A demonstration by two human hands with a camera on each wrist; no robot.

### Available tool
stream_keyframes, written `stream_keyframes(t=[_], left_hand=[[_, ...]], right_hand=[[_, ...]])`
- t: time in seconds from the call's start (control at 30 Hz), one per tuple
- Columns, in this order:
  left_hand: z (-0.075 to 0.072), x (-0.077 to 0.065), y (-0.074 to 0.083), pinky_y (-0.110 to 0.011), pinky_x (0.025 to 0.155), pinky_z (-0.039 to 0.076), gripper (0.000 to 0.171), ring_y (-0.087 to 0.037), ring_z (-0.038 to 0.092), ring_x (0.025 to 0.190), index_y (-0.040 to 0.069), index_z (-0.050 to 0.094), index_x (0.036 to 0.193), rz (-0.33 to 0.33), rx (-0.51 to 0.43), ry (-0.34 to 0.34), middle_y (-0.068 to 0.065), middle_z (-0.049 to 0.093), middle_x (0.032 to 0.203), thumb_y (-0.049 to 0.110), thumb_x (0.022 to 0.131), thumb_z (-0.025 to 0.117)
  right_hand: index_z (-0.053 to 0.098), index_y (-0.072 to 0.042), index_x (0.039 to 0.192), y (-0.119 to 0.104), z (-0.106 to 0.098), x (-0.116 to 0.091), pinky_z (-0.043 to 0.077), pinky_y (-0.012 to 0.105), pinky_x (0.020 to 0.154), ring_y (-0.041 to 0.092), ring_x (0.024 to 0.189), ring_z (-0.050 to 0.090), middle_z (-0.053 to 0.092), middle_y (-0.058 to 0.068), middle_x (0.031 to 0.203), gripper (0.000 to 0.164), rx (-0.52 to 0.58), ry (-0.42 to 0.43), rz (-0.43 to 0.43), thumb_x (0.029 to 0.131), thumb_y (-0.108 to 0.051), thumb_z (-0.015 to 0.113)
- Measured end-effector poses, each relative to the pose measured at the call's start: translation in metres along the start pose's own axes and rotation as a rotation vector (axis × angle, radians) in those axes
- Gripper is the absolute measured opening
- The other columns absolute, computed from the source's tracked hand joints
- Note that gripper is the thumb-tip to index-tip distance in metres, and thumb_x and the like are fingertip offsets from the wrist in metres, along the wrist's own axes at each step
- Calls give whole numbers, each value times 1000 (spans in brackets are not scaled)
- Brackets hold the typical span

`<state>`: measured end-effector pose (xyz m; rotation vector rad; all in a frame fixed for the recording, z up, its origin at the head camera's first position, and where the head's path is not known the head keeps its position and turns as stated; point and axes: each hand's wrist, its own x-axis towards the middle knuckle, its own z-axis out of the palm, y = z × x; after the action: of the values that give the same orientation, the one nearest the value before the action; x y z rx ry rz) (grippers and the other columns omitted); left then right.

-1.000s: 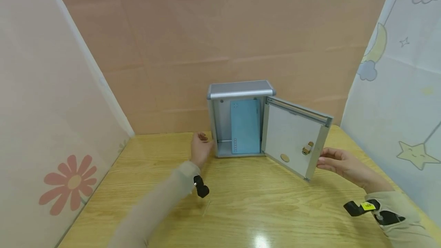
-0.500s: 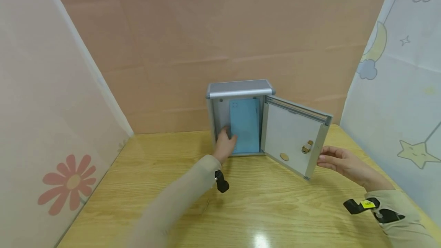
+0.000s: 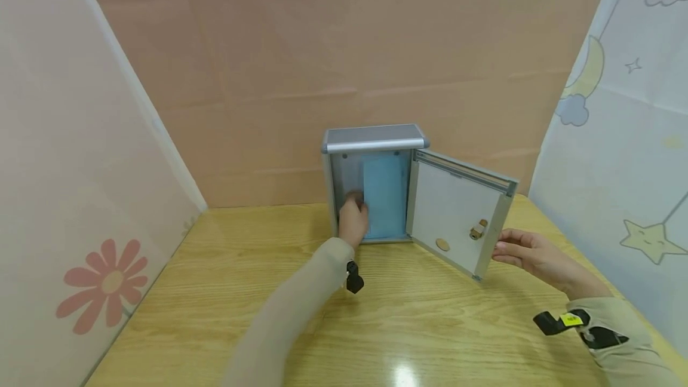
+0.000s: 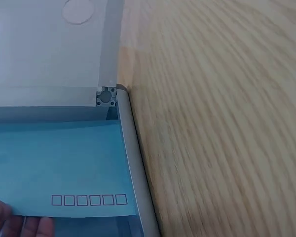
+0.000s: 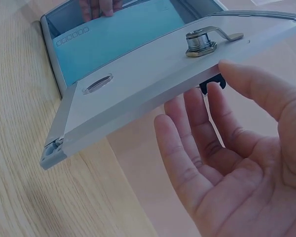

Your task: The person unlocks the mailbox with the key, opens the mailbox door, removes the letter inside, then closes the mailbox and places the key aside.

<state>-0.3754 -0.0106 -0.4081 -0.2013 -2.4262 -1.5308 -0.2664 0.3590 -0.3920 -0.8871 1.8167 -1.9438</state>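
Count: 1 metal box (image 3: 376, 138), upright on the tabletop (image 3: 419, 327); 1 door (image 3: 451, 205), swung out on the box's right-hand side; 1 cam lock (image 3: 478, 230) and 1 round opening (image 3: 442, 245) in the door; 1 blue envelope (image 3: 385, 196) standing inside the box, with 6 small printed squares (image 4: 95, 200) in a row. 2 hands in use.

Left hand (image 3: 353, 220): inside the box, narrow, pinching the envelope's left edge, thumb on the front, fingers tucked behind. Only part of it shows in the left wrist view.

Right hand (image 3: 543, 260): part closed around the door's free edge, thumb touching the rim, fingers curved on the outer side. A small black part (image 5: 215, 85) is next to those fingertips; can't tell if they touch it.
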Motion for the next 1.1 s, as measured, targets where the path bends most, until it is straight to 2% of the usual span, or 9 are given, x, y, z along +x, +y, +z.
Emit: stream_keyframes(t=[0.27,0.43,0.53,0.63,0.73,0.87,0.93,1.0,1.1], left_hand=[[-39,-21,15,-30,72,54,10,-19,62,85,4,63,105,334,161,-20,-9,66,97,8,98,57],[-89,-36,28,-32,71,54,9,-17,60,83,5,62,104,349,133,-178,-8,64,95,7,98,56],[-121,-40,32,-33,73,56,9,-15,61,83,2,61,104,335,0,-244,-9,64,94,5,97,55],[-153,-39,34,-32,75,58,7,-13,62,83,3,59,103,290,-285,-265,-5,63,92,3,98,54],[-185,-35,32,-26,74,57,9,-10,63,84,9,58,103,225,-664,-238,0,63,92,4,99,51],[-220,-24,15,-24,71,55,16,-11,64,85,12,58,104,127,-1060,-230,1,65,94,7,102,43],[-232,-19,0,-25,71,55,17,-13,64,84,12,57,103,36,-1141,-247,-1,64,95,9,103,41],[-240,-16,-16,-25,74,55,17,-14,64,87,12,56,103,-82,-1147,-276,-2,64,96,10,103,40],[-244,-14,-41,-25,75,53,16,-13,62,88,13,54,101,-261,-1054,-330,-1,63,96,11,104,39]], right_hand=[[52,-7,122,-2,0,1,51,25,95,9,110,62,60,-2,117,29,-62,29,37,103,4,33],[52,-6,122,-4,2,2,52,24,95,10,110,62,60,-1,116,27,-78,39,50,103,3,35],[52,-6,123,-4,3,2,52,24,94,11,110,63,60,-1,117,28,-65,37,53,103,3,35],[52,-6,124,-4,2,1,52,24,94,11,110,63,60,0,118,29,-52,26,45,103,4,34],[52,-6,124,-4,1,1,52,24,94,11,111,62,60,0,118,30,-47,17,40,103,4,33],[52,-8,124,-3,0,0,51,24,95,10,111,62,60,-1,118,31,-43,21,50,103,4,32],[52,-8,124,-3,0,0,51,24,95,10,111,62,60,-1,119,31,-31,17,50,103,4,32],[51,-8,124,-2,0,0,51,24,95,11,111,62,60,0,119,31,-19,9,47,103,4,32],[50,-6,124,-2,1,0,51,24,95,12,112,62,59,1,118,30,4,-3,42,103,4,32]])
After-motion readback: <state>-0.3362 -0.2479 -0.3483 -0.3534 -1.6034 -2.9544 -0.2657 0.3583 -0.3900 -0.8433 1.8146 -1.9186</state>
